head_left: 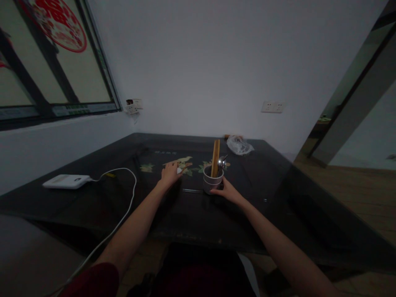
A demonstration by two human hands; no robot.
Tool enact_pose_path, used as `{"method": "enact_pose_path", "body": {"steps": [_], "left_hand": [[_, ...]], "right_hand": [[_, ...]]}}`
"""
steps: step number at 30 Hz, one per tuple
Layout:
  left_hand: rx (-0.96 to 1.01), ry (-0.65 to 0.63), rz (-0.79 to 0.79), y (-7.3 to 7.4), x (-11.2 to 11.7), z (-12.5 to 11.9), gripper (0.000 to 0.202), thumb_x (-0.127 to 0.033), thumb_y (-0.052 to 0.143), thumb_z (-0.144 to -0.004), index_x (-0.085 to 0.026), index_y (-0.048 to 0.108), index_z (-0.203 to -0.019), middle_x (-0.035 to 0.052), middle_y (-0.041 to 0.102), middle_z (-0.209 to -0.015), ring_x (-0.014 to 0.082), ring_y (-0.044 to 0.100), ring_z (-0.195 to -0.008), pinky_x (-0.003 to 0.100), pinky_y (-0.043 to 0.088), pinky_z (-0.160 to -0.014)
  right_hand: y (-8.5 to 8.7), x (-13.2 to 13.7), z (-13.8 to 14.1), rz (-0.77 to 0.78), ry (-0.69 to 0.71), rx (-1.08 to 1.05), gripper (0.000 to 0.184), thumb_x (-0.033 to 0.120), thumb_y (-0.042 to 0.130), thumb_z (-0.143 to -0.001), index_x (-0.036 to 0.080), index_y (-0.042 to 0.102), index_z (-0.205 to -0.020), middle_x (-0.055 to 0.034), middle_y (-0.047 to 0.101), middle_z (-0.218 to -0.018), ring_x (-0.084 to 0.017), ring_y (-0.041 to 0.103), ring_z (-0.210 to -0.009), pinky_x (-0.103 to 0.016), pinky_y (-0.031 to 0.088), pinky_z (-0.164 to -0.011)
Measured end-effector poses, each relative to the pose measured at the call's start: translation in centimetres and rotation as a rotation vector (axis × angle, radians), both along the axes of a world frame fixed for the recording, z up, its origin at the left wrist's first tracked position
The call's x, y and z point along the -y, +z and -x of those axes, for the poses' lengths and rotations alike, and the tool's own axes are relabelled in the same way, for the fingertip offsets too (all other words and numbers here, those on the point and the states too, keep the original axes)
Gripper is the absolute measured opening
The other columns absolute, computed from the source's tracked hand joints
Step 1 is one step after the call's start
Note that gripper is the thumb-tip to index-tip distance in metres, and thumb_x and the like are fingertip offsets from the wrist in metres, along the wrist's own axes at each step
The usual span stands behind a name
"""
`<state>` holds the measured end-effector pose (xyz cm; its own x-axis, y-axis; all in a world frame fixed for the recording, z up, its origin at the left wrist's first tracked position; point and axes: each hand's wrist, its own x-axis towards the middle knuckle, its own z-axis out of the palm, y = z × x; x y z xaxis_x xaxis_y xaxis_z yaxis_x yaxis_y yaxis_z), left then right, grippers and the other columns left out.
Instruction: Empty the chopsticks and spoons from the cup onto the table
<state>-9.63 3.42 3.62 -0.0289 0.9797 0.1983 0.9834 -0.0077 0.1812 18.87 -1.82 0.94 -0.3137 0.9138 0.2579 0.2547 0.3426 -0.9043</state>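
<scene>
On the table (272, 181) at 12 o'clock, right hand (227, 190) clasps the cup (212, 182) of chopsticks (215, 159) from 4 o'clock, likely light, rigid, top-heavy, best gripped low; left hand (170, 173) rests open, flat, at its 9 o'clock.

Upright pale cup (213, 182) of wooden chopsticks (215, 158) and metal spoon (221, 162) on dark table (278, 185), small white object (179, 170) nearby

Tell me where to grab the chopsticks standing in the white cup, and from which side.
Pinch the chopsticks at their bare upper halves, coming from above and the left. They stand nearly upright in a tight bundle, lower ends hidden in the white cup, and the spoon stands at their right. The right hand at the cup's near right wall would likely steady it.
</scene>
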Motion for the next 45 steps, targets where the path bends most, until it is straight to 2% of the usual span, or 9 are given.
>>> {"method": "enact_pose_path", "body": {"steps": [4, 11, 15, 17, 22, 29, 34, 41, 45], "left_hand": [[-0.056, 0.056, 0.0, -0.5, 0.1, -0.1, 0.067, -0.05, 0.059, -0.077, -0.023, 0.037, -0.134, 0.0181, 0.043, -0.132, 0.0365, 0.042, -0.12, 0.045, 0.042, -0.088], [-0.014, 0.051, -0.028, -0.4, 0.2, -0.4, 0.059, -0.047, 0.053, -0.082, -0.024, 0.038, -0.134, 0.0165, 0.043, -0.133, 0.0357, 0.042, -0.12, 0.048, 0.04, -0.092], [0.164, -0.2, -0.276, 1.2, 0.4, -1.7, 0.037, -0.032, 0.046, -0.089, -0.021, 0.049, -0.124, 0.0103, 0.049, -0.128, 0.0246, 0.045, -0.12, 0.039, 0.037, -0.102], [0.321, -0.341, -0.31, 2.0, 0.7, -3.0, 0.032, -0.029, 0.044, -0.09, -0.02, 0.052, -0.12, 0.008, 0.053, -0.123, 0.0199, 0.05, -0.117, 0.034, 0.039, -0.101], [0.632, -0.47, -0.15, 3.7, 1.7, -7.2, 0.032, -0.029, 0.045, -0.09, -0.019, 0.054, -0.119, 0.0064, 0.058, -0.122, 0.0169, 0.056, -0.111, 0.029, 0.046, -0.095], [0.619, -0.562, 0.134, 5.8, 1.1, -11.0, 0.034, -0.033, 0.057, -0.082, -0.017, 0.063, -0.111, 0.0073, 0.065, -0.117, 0.0213, 0.06, -0.107, 0.029, 0.047, -0.091], [0.647, -0.593, 0.156, 5.8, 0.4, -11.8, 0.033, -0.027, 0.065, -0.075, -0.014, 0.063, -0.104, 0.0091, 0.067, -0.111, 0.0235, 0.06, -0.105, 0.032, 0.048, -0.09], [0.969, -0.57, 0.237, 5.1, 0.2, -12.8, 0.056, -0.013, 0.07, -0.066, -0.014, 0.046, -0.116, 0.0133, 0.061, -0.12, 0.0222, 0.061, -0.106, 0.031, 0.05, -0.085], [0.984, -0.588, 0.209, 4.7, 0.0, -13.2, 0.058, -0.01, 0.071, -0.063, -0.013, 0.045, -0.115, 0.0134, 0.062, -0.115, 0.0218, 0.063, -0.099, 0.032, 0.051, -0.081]], "right_hand": [[-0.2, -0.1, 0.0, 0.022, 0.0, -0.001, 0.073, 0.033, 0.079, -0.06, 0.019, 0.046, -0.123, -0.0117, 0.056, -0.125, -0.025, 0.053, -0.116, -0.043, 0.037, -0.103], [-0.2, -0.1, 0.1, 0.04, 0.018, -0.053, 0.072, 0.03, 0.079, -0.059, 0.019, 0.047, -0.122, -0.0108, 0.058, -0.123, -0.024, 0.055, -0.113, -0.043, 0.039, -0.101], [-0.2, -0.1, 0.0, 0.036, 0.026, -0.059, 0.075, 0.03, 0.08, -0.058, 0.019, 0.046, -0.125, -0.0116, 0.057, -0.125, -0.025, 0.054, -0.114, -0.043, 0.039, -0.102], [-0.2, -0.1, 0.0, 0.032, 0.035, -0.067, 0.077, 0.03, 0.08, -0.059, 0.019, 0.045, -0.126, -0.0117, 0.056, -0.126, -0.025, 0.054, -0.115, -0.043, 0.039, -0.102], [0.0, 0.1, 0.2, 0.013, 0.03, -0.082, 0.079, 0.032, 0.08, -0.058, 0.018, 0.045, -0.127, -0.0117, 0.056, -0.126, -0.026, 0.052, -0.117, -0.043, 0.038, -0.103], [0.0, 0.1, 0.2, -0.034, 0.026, -0.061, 0.078, 0.031, 0.08, -0.059, 0.018, 0.045, -0.127, -0.0111, 0.053, -0.13, -0.025, 0.048, -0.122, -0.042, 0.033, -0.106], [-0.4, -0.2, 0.2, -0.045, 0.036, -0.064, 0.079, 0.031, 0.08, -0.059, 0.018, 0.044, -0.128, -0.0116, 0.052, -0.131, -0.026, 0.049, -0.121, -0.043, 0.033, -0.106], [-1.0, -0.7, 0.2, -0.016, 0.043, -0.087, 0.086, 0.034, 0.082, -0.057, 0.017, 0.041, -0.13, -0.0124, 0.053, -0.13, -0.027, 0.049, -0.12, -0.044, 0.035, -0.104], [-1.1, -0.8, 0.1, -0.012, 0.054, -0.092, 0.086, 0.034, 0.082, -0.057, 0.018, 0.041, -0.131, -0.0122, 0.054, -0.128, -0.027, 0.051, -0.118, -0.044, 0.038, -0.102]]}}
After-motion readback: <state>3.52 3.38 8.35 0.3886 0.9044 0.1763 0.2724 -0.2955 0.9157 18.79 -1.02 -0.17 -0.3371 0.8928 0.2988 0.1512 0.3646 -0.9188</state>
